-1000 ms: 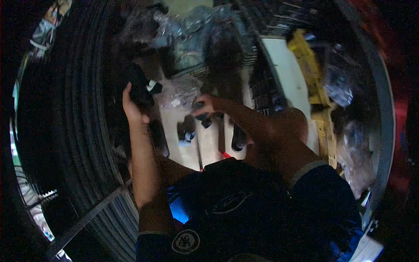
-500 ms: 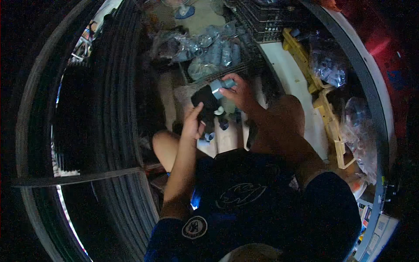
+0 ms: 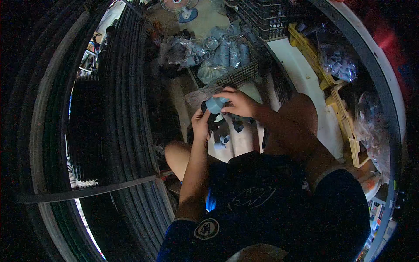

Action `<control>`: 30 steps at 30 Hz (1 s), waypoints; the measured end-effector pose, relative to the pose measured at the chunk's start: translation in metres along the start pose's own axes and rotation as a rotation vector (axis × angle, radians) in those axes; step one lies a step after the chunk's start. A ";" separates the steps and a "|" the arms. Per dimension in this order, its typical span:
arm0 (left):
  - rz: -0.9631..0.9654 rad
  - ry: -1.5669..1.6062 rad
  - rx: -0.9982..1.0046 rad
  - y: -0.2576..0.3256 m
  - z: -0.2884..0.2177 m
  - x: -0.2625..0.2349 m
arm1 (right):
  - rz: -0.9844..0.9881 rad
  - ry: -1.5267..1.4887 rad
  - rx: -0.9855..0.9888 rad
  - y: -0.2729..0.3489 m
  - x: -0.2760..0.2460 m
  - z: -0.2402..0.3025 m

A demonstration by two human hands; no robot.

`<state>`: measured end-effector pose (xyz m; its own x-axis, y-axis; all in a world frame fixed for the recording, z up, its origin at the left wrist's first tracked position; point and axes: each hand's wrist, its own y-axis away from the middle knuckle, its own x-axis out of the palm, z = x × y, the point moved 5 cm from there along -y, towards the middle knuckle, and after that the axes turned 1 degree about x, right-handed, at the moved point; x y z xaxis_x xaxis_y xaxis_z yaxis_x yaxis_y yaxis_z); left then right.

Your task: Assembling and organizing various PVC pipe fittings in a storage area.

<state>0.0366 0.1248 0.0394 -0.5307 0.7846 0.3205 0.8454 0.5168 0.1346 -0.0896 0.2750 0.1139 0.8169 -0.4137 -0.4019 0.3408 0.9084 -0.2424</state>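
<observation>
Holding blue-grey pipe reducer (image 3: 214,105) by near edge of black crate (image 3: 240,75): R hand (image 3: 239,103) pinches narrow end, L hand (image 3: 200,125) grips black piece (image 3: 204,107) at wide end. Looks like fit-up, tho dim; next move needs steady alignment.

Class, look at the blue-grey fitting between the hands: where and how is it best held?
Probably take the blue-grey fitting by its narrower end, coming from the right: that end points toward the right hand and looks slim enough to pinch, while the left hand and a dark piece crowd the wider end.
</observation>
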 end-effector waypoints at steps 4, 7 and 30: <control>0.004 -0.016 0.026 -0.003 -0.010 0.006 | -0.072 0.069 -0.068 -0.002 -0.004 -0.001; -0.025 0.046 -0.185 0.000 -0.021 0.031 | -0.198 0.153 -0.102 0.007 -0.011 -0.025; 0.057 -0.226 -0.106 -0.002 -0.008 0.019 | -0.307 0.120 0.463 -0.003 -0.017 -0.054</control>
<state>0.0254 0.1361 0.0525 -0.4716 0.8743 0.1147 0.8698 0.4398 0.2235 -0.1298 0.2762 0.0737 0.5984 -0.6427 -0.4783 0.7451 0.6660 0.0373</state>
